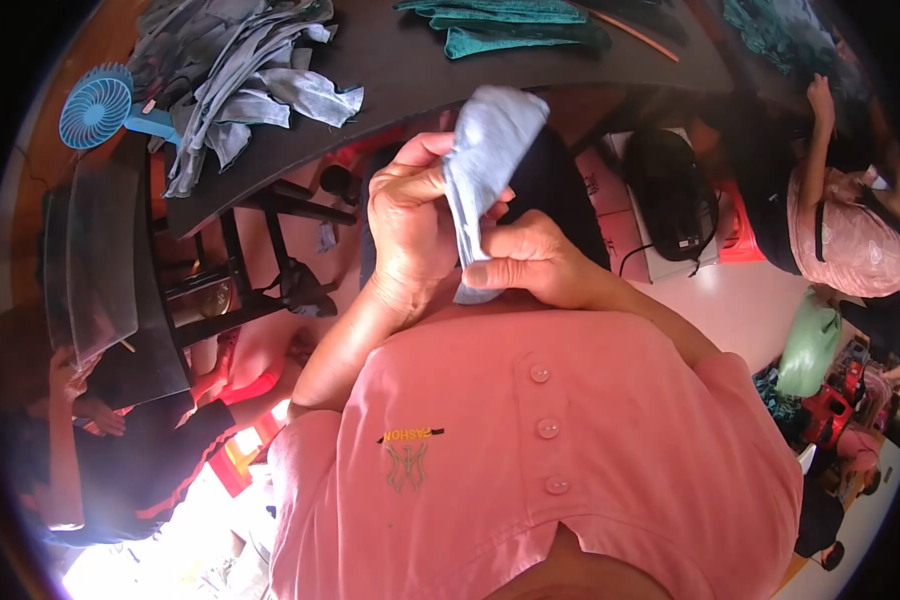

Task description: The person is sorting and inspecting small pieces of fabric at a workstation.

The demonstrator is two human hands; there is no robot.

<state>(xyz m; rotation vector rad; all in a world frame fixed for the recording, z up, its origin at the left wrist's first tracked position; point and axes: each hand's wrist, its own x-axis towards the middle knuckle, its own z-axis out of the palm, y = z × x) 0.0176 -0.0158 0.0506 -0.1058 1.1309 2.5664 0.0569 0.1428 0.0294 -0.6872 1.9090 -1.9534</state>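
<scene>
A folded blue-grey fabric piece (497,140) stands upright in front of my chest, held between both hands. My left hand (410,215) grips it from the left side, its thumb against the cloth and some fingers hidden behind. Lower down, my right hand (540,258) pinches the bottom end between thumb and fingers. The cloth's upper end is rounded and sticks up above both hands. On the table beyond lies a heap of similar blue-grey fabric pieces (245,85), apart from my hands.
The dark table (390,80) also bears a stack of teal fabric pieces (515,25), a thin wooden stick (635,35) and a small blue fan (97,105). A black bag (670,195) sits on boxes at the right. Other people work at left and right.
</scene>
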